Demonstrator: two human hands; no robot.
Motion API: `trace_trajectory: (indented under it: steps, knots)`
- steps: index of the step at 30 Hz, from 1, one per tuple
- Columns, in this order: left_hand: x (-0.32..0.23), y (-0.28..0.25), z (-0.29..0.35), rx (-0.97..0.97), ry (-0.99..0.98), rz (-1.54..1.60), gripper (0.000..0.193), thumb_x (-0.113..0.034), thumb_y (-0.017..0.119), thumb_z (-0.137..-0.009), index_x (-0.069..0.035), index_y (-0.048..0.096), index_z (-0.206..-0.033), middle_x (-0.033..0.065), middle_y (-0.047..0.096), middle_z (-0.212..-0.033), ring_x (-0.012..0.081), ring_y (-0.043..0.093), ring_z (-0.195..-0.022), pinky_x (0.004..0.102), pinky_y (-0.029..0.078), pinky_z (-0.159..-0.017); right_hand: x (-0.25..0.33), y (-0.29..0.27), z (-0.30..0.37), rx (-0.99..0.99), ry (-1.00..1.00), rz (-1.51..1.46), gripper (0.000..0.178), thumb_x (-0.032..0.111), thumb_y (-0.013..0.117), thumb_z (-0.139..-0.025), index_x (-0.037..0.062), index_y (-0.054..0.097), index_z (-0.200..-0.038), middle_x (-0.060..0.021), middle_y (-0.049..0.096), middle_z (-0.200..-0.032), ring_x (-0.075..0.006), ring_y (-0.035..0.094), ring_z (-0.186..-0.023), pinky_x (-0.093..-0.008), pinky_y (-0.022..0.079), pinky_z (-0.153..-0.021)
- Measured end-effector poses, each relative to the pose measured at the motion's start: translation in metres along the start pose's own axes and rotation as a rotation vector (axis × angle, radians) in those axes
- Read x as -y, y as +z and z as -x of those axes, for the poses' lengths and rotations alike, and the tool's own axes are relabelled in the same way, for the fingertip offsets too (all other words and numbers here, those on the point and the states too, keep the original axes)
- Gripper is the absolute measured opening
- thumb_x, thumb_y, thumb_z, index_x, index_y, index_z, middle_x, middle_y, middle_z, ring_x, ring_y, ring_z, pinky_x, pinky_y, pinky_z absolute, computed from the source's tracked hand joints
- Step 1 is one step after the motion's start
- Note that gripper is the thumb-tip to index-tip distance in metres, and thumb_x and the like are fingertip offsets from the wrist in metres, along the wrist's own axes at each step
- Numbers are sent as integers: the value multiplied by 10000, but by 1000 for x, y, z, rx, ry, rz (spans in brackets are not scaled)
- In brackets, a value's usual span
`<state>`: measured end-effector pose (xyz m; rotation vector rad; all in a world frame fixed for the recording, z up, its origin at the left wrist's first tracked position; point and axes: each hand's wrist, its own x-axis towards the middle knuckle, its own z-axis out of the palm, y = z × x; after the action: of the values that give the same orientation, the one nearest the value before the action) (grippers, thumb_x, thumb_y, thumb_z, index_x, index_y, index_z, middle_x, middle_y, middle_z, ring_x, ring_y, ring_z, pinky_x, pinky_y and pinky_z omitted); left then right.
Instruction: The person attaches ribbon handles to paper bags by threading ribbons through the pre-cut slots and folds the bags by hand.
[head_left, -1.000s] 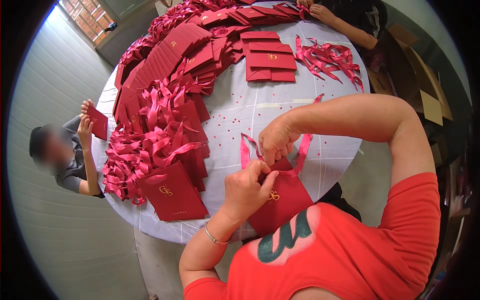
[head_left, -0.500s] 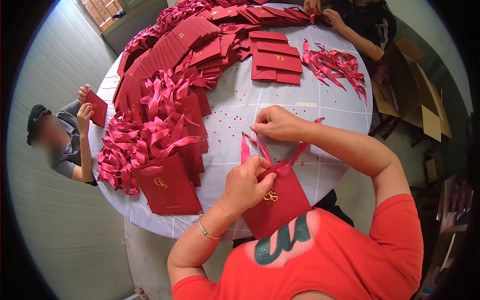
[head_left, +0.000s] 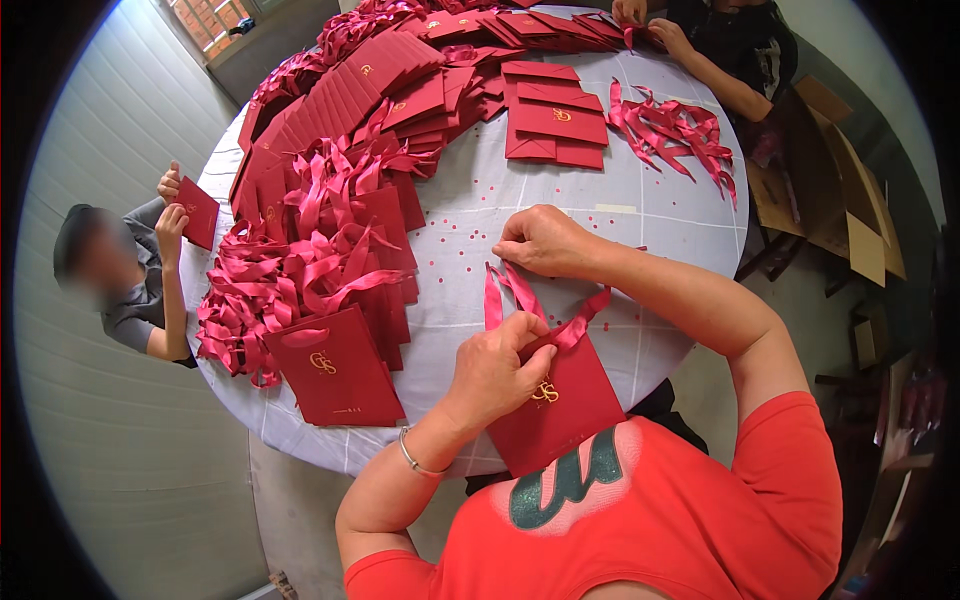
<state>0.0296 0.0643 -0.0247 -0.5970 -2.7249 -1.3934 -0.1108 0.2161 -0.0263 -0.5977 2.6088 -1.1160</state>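
Have left hand [head_left: 495, 370] clamped on the top of a red bag [head_left: 575, 400], right by the near edge of the table [head_left: 450, 310], and right hand [head_left: 535, 242] pinched onto its pink ribbon [head_left: 582, 320]. Also see tons more bags [head_left: 335, 375] piled left, plus loose ribbons [head_left: 675, 130] far right.

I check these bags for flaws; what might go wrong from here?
The ribbon at the right hand may twist or end up uneven.
The bag in the left hand lies at the table's near edge, so it might slip if released.
The left forearm, close to the pile's front bag, could knock it.
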Motion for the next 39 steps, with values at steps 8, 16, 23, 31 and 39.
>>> trace_trajectory:
  steps: [8, 16, 23, 31, 39]
  knots:
    - [2, 1, 0, 23, 0, -9, 230, -165, 721, -831, -21, 626, -983, 114, 705, -760, 219, 699, -668, 319, 520, -627, 3, -14, 17, 58, 113, -323, 235, 215, 646, -907, 0, 716, -969, -77, 654, -719, -101, 594, -654, -274, 498, -616]
    - [3, -5, -2, 64, -114, 75, 206, -192, 692, -826, -55, 627, -967, 115, 720, -801, 296, 698, -726, 385, 526, -639, -7, -59, 97, 310, -442, -4, 326, 239, 774, -791, 32, 702, -1032, -151, 613, -1195, -301, 569, -1118, -386, 463, -949]
    - [5, -2, -4, 63, -103, 132, 184, -97, 693, -849, 10, 604, -970, 65, 683, -696, 81, 611, -608, 262, 475, -578, 0, -66, 114, 107, -502, 139, 154, 72, 751, -793, 29, 613, -846, -126, 635, -1108, -279, 606, -1003, -302, 523, -649]
    - [3, 0, -4, 8, -117, 55, 161, -119, 688, -847, 6, 622, -923, 98, 713, -724, 143, 697, -645, 281, 509, -590, 35, -94, 129, 459, -111, -555, 181, 91, 729, -873, 5, 662, -1018, 0, 637, -821, -71, 595, -747, -226, 480, -661]
    - [-1, -7, -4, 34, -179, 41, 178, -201, 670, -844, -47, 643, -929, 108, 732, -830, 284, 709, -753, 391, 538, -664, 12, -84, 130, 492, -309, -1143, 767, 106, 837, -590, -77, 548, -1276, -204, 679, -1055, -192, 639, -773, -306, 501, -685]
